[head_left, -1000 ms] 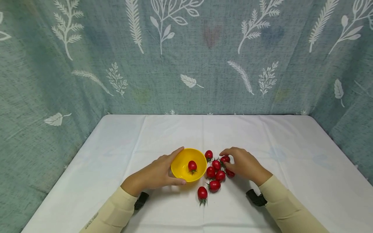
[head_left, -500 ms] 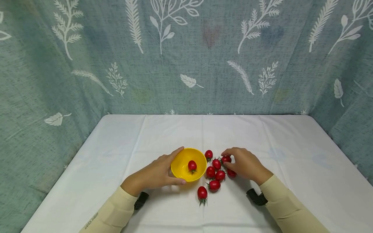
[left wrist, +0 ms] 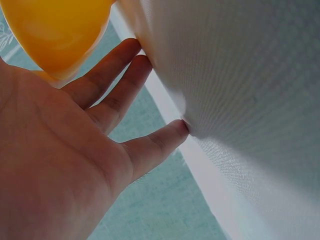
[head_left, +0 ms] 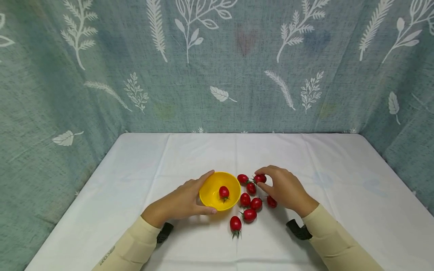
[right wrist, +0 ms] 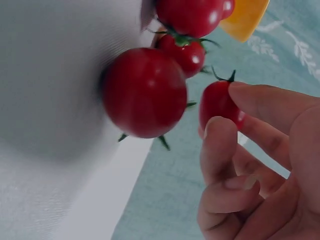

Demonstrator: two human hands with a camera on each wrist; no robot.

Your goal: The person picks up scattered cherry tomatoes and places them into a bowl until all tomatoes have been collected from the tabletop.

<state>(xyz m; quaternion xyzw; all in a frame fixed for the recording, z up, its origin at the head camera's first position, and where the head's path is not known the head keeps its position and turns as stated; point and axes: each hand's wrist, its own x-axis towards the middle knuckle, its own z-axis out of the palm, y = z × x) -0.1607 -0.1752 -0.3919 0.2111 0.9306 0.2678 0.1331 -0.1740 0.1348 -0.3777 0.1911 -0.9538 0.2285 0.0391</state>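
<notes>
Pinching a tomato (head_left: 260,178) between thumb and fingers, the right hand (head_left: 287,190) has other tomatoes (head_left: 249,215) left of its fingertips and on their near side. Farther left, the left hand (head_left: 179,199) holds a yellow bowl (head_left: 208,192) between spread thumb and fingers, one tomato inside (head_left: 223,192).

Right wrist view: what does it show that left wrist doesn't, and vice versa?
Only right wrist: the right hand pinching a glossy oval red tomato with green sepals, plus other red tomatoes.
Only left wrist: the left hand, palm showing.
Both: part of the round yellow bowl, the white tablecloth, and the teal fabric curtain with white leaf prints.
</notes>
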